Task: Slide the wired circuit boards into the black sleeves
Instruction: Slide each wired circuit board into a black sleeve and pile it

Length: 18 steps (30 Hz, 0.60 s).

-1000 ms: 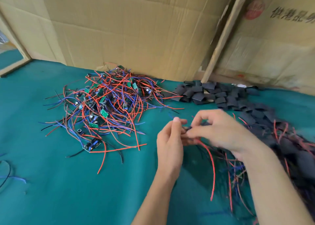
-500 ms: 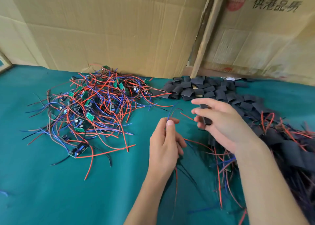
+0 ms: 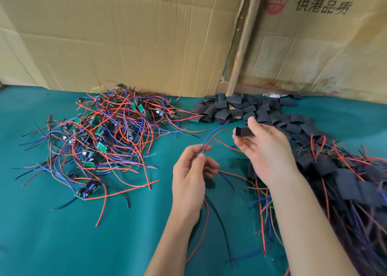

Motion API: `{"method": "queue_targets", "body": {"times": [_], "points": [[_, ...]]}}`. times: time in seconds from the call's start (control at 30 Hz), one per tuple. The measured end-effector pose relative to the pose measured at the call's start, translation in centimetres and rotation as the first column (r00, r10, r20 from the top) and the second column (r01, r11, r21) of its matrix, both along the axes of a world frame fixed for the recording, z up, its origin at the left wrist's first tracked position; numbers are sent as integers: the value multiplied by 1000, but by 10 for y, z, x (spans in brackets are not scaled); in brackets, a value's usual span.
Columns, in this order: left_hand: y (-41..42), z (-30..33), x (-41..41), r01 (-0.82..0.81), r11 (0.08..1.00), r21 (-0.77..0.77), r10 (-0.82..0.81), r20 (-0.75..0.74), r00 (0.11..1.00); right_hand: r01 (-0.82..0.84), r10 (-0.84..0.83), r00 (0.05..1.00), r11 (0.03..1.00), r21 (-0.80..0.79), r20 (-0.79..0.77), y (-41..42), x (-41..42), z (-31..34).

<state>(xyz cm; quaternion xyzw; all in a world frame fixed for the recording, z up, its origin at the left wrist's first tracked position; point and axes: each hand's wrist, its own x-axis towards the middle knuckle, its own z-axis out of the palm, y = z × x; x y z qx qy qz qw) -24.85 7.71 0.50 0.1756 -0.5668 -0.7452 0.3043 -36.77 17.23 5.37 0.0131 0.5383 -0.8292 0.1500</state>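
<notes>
On the green tabletop (image 3: 52, 234), the left hand (image 3: 191, 177) pinches a red and a blue wire (image 3: 211, 137) that curve up toward the open end of a black sleeve (image 3: 244, 132) held in the right hand (image 3: 266, 150). A tangle of wired circuit boards (image 3: 104, 137) lies to the left. Loose black sleeves (image 3: 234, 108) are heaped before the cardboard wall (image 3: 125, 35), and sleeved pieces (image 3: 345, 181) are piled at right.

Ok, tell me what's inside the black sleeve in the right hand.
The right hand holds the black sleeve with its open end toward the left hand. That opening looks dark; no board or wire shows inside. Deeper in, the fingers cover it.
</notes>
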Motion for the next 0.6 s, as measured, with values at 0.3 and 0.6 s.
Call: {"method": "queue_targets", "body": {"times": [0.3,0.6], "points": [[-1,0,1,13,1000,28,-12,-25,1000,30,14,981,973,-228,192,-13,10,-6],[-1,-2,-1,16,1000,-1,-16,0,1000,-79,91,994,980,-181,61,-16,12,3]]}}
